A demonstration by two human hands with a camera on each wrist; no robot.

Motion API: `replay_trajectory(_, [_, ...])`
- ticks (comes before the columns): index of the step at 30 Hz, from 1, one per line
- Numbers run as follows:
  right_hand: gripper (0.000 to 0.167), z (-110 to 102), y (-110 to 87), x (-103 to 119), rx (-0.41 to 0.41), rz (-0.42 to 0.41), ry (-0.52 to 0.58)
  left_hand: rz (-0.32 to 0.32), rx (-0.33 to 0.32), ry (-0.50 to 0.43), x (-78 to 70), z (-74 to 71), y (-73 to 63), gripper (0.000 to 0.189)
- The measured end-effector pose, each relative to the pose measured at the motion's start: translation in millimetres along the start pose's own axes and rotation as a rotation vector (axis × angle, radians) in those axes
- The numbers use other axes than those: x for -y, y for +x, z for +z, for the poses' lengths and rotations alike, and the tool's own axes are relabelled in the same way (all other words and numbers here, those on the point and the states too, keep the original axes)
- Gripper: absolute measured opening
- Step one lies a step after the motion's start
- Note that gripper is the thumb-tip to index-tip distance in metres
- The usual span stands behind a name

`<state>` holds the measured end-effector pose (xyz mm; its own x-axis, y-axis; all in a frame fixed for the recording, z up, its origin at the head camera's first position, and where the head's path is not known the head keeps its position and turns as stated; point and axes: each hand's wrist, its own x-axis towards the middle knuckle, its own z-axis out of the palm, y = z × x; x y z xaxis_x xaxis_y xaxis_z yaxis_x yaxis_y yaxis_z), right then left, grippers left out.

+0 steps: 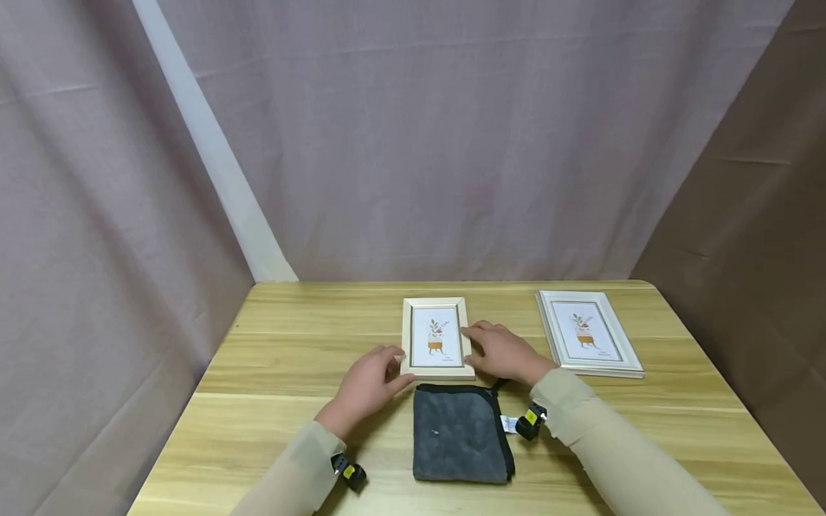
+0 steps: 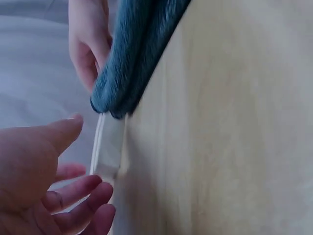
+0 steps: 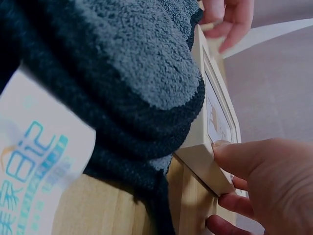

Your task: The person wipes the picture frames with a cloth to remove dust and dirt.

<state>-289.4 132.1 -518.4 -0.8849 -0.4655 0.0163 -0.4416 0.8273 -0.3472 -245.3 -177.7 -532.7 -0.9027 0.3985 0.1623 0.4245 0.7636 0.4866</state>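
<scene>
A cream picture frame with a plant print lies face up on the table. My right hand holds its right side. In the right wrist view the thumb of my right hand presses the rim near a corner, with the fingertips against the side. Along the frame's left side, my left hand has its thumb near the lower-left corner. In the left wrist view the fingers of my left hand are loosely bent by the frame's side, the thumb apart from it. A folded grey cloth with black edging lies just in front.
To the right lies a white picture frame with a similar print. The cloth has a white label on its right side. The wood-grain table ends at a curtain behind, and more curtain hangs at both sides.
</scene>
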Motion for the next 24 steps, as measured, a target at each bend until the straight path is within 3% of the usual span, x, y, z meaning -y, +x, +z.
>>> replay_trajectory(2, [0.067, 0, -0.9, -1, -0.001, 0.005, -0.010, 0.007, 0.014, -0.016, -7.2, -2.3, -4.7, 0.035])
replay_trajectory(5, [0.067, 1, -1.5, -3, -0.006, 0.012, -0.021, 0.025, 0.070, -0.033, -18.5, -3.5, -10.5, 0.029])
replay_trajectory(12, [0.067, -1, -3.7, -1, -0.009, 0.022, -0.012, 0.044, 0.190, 0.060, -38.6, 7.4, -14.2, 0.049])
replay_trajectory(17, [0.068, -1, -3.8, 1, 0.003, 0.038, -0.015, 0.065, 0.211, 0.142, -44.0, 17.9, -13.2, 0.053])
replay_trajectory(24, [0.066, -3, -5.8, 1, -0.001, 0.034, -0.002, 0.126, 0.201, 0.130, -45.0, 19.9, -16.4, 0.029])
